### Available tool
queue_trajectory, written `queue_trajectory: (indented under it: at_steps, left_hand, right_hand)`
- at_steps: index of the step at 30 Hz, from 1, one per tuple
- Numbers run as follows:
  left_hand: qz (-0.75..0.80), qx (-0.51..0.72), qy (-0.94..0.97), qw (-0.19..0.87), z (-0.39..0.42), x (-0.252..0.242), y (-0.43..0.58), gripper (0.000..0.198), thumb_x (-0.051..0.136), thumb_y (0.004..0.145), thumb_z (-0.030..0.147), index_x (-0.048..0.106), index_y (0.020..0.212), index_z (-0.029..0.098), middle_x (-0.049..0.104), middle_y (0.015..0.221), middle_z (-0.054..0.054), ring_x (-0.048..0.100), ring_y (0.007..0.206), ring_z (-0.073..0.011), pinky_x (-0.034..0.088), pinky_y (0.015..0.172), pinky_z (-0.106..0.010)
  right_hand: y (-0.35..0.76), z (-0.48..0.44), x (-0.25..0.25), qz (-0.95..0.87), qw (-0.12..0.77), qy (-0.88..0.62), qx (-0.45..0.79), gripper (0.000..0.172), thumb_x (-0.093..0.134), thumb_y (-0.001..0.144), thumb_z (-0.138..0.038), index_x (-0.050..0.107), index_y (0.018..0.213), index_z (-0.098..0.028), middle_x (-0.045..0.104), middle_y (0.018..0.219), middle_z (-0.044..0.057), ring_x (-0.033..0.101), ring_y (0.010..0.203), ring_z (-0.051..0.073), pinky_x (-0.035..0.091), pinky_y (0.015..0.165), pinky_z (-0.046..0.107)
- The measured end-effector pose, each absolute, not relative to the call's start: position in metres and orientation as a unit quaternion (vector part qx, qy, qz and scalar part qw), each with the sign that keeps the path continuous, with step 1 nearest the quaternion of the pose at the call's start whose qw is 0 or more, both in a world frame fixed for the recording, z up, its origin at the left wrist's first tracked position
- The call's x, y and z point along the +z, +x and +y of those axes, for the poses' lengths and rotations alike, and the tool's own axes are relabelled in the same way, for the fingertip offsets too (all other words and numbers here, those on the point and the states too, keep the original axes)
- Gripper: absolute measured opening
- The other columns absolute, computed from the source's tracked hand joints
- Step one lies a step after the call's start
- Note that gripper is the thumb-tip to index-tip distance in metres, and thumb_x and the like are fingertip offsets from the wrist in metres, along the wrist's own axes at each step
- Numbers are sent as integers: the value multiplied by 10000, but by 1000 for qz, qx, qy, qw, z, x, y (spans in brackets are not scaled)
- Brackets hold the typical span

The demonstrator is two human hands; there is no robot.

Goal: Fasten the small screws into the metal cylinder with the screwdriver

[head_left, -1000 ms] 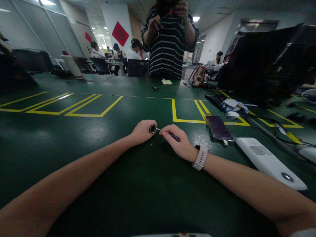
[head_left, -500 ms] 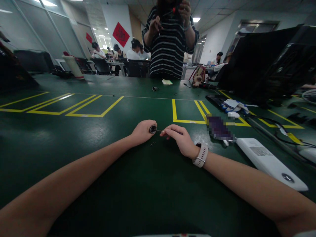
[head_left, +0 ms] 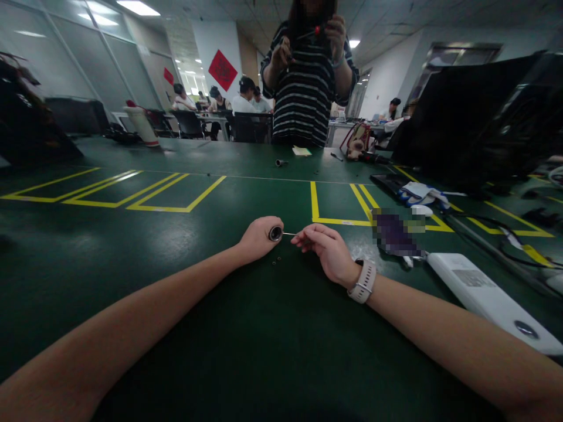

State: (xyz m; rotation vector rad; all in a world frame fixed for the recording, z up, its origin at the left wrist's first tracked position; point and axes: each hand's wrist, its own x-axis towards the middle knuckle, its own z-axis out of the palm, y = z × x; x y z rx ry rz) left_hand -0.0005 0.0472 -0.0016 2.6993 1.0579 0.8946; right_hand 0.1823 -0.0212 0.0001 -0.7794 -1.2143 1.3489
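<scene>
My left hand (head_left: pixel 259 239) is wrapped round a small dark cylindrical metal part (head_left: pixel 275 234), its round open end facing me. From the side of that part a thin metal rod (head_left: pixel 289 234) runs across to my right hand (head_left: pixel 328 249), whose fingertips pinch it. The rod's far end is hidden in my right hand, so its kind does not show. Just below the cylindrical part, two tiny rings (head_left: pixel 276 261) lie on the green tabletop (head_left: pixel 281 328).
A white power bank (head_left: pixel 492 299), a blurred purple item (head_left: pixel 396 231) and gloves (head_left: pixel 422 193) lie to the right, near cables and a black monitor (head_left: pixel 461 117). Another cylindrical part (head_left: pixel 280 163) lies farther back. A person in a striped top (head_left: pixel 303 99) stands opposite.
The view has shifted slightly, so the scene sits a little right and lower. My right-hand fingers have changed their posture slightly on the rod. My left hand keeps its hold.
</scene>
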Motion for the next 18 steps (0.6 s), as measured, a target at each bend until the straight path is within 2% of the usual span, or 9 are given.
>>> queue_trajectory:
  at_steps: [4,8,12,18]
  left_hand:
    - [353,275,894,30,48,-2,-1,76,519,717,123,511,659,171,523,650,5,485,630,-147,368,618,-281]
    - [341,258,904,27,46,0,-1,78,505,721,112,520,668,168,521,653,4,491,641,-152,380,662,-303]
    - [331,257,907,41,45,2,-1,80,501,730,111,514,671,164,522,654,11,497,631,-136,394,659,-283]
    - [327,259,907,59,44,4,0,79,498,737,124,507,670,164,532,660,15,515,625,-120,406,621,-244]
  right_hand:
    - [180,-23,-1,-557,549,-344,520,145,570,797,-272,652,714,-187,675,742,25,575,733,152,410,653,284]
    - [182,-22,1,-522,534,-348,567,151,568,787,-268,651,699,-178,679,732,29,579,723,150,411,663,291]
    - [185,-18,3,-470,532,-339,618,145,576,767,-259,650,688,-162,694,722,42,583,685,141,411,659,291]
    - [185,-17,1,-450,545,-331,626,144,576,761,-256,649,683,-158,703,716,44,582,652,135,408,636,277]
